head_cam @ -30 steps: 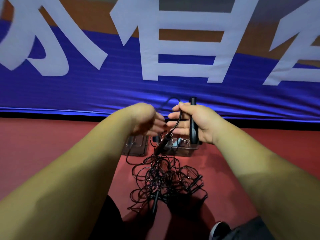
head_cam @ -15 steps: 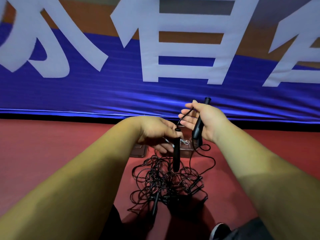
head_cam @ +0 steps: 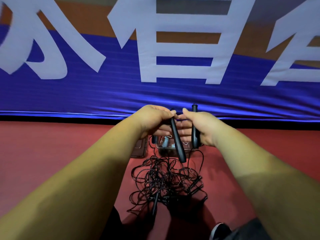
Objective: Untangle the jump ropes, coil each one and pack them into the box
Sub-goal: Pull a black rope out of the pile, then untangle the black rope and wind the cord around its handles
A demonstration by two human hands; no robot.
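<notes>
A tangle of thin black jump ropes lies on the red floor between my arms, with several black handles sticking out of it. My left hand pinches the top of one black handle, which hangs down at a slant. My right hand grips a second black handle held upright, its tip showing above my thumb. The two hands meet fingertip to fingertip above the pile. Cords run from both handles down into the tangle. A clear plastic box stands on the floor just behind the pile, partly hidden by my hands.
A flat clear lid lies on the floor left of the box. A blue and orange banner with large white characters stands as a wall right behind. My shoe and dark shorts show at the bottom edge.
My left hand rose with its handle and came up level with my right hand, so the fingertips now meet. My right hand turned its handle more upright.
</notes>
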